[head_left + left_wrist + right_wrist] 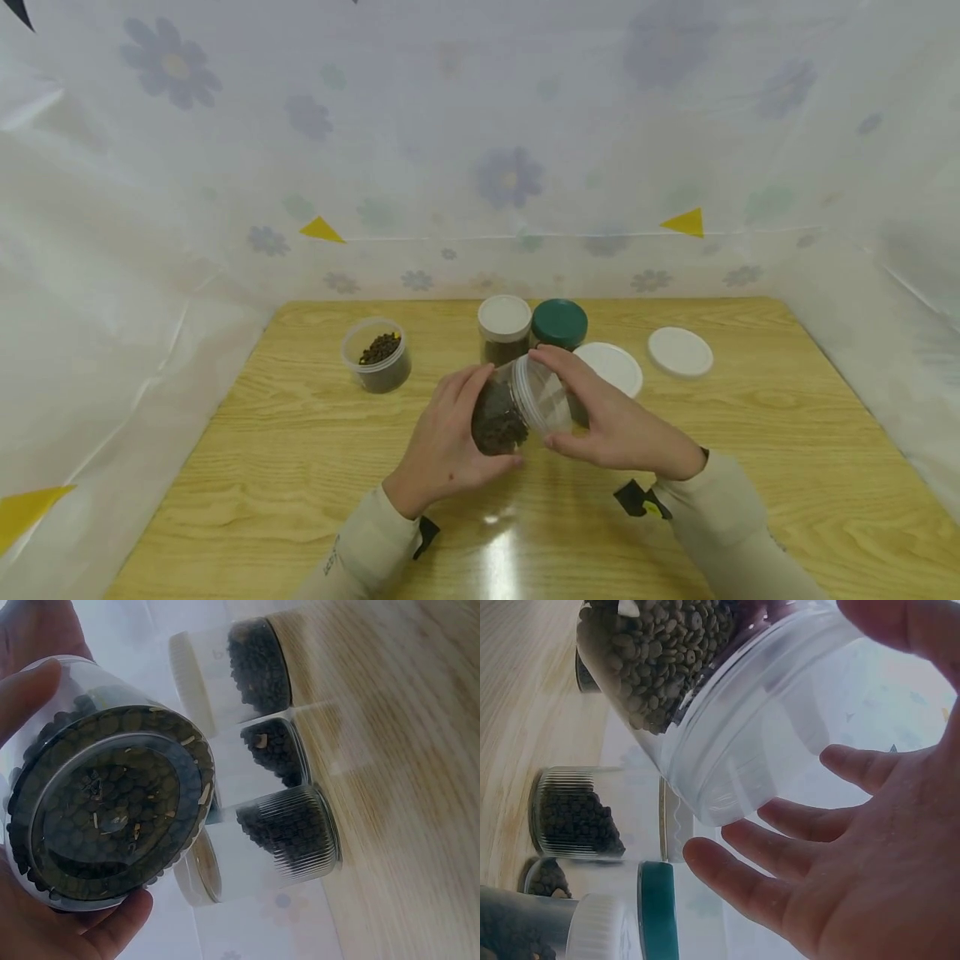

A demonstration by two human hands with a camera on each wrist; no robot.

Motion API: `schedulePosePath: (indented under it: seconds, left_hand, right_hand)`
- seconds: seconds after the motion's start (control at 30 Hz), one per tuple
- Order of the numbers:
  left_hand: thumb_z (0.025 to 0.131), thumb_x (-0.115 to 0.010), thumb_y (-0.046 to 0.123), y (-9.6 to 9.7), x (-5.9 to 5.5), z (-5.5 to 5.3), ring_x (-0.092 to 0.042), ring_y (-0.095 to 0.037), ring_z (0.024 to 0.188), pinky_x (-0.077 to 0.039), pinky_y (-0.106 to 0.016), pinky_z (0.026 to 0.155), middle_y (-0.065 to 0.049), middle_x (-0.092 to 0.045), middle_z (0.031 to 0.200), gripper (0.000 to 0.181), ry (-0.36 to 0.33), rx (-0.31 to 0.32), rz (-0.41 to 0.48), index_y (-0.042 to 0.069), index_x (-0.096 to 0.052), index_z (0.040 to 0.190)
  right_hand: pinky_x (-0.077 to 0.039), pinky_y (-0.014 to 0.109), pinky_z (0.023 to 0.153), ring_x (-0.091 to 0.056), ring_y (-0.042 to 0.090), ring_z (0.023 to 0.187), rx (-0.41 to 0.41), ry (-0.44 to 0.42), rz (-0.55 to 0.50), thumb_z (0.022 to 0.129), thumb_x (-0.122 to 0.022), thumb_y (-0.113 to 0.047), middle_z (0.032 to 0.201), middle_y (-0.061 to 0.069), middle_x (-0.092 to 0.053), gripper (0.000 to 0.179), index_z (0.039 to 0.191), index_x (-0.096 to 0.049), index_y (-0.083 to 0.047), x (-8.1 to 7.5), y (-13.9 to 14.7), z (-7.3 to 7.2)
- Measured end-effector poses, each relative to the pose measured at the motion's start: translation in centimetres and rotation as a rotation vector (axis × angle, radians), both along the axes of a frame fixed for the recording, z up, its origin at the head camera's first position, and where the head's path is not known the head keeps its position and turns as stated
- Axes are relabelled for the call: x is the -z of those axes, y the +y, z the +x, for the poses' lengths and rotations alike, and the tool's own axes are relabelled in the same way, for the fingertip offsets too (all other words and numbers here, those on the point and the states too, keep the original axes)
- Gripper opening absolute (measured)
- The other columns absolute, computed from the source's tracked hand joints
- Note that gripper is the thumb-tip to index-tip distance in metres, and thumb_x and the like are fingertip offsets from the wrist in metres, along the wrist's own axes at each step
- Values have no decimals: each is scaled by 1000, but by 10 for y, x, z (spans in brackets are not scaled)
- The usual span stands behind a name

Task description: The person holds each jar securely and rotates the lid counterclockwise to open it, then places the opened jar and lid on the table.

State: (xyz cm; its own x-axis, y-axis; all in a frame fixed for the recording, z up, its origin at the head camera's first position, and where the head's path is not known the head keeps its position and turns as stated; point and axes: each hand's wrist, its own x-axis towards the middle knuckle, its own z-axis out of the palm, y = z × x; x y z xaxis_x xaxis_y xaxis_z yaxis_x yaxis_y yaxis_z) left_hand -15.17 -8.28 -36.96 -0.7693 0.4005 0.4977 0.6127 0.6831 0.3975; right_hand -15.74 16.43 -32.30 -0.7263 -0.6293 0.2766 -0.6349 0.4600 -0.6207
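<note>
From the head view, both hands are cradling a tilted open jar of dark pellets above the table: left hand is cupping its base, right hand is curling around its mouth. At the left wrist, fingers are wrapping the base. At the right wrist, spread fingers are hovering at the rim.

Green-lid jar mostly hidden behind hands, its contents can't be told; sleeves cut off at btm edge.

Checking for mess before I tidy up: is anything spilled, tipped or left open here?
No spill shows. The held jar lies tilted on its side, lidless, between both hands; another pellet jar stands open, and two white lids lie loose.
</note>
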Motion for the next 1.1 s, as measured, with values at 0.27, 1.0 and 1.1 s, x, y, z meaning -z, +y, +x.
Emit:
schedulePosePath:
  seconds: [0.27,1.0,1.1]
  left_hand:
    - [61,-90,48,0,-1,0,-53,-28,128,-52,-46,99,-11,-52,141,109,15,1,12,10,-39,150]
    - [62,-90,49,2,0,1,-51,-26,129,-51,-46,101,-10,-52,141,108,13,12,-21,12,-39,150]
    - [63,-90,49,1,-1,2,-52,-27,129,-52,-46,99,-11,-51,142,108,13,9,-35,12,-39,150]
  right_hand:
    - [-42,60,107,-31,40,147,58,-69,-8,90,-73,-30,165,14,-17,94,160,-11,-20,0,0,1]
    - [-56,42,86,-62,31,122,284,-303,125,95,-53,-59,147,14,-51,80,158,-24,-18,-8,-9,1]
    - [-55,37,79,-63,28,112,229,-246,109,93,-63,-52,148,13,-48,83,158,-23,-19,-5,-7,1]
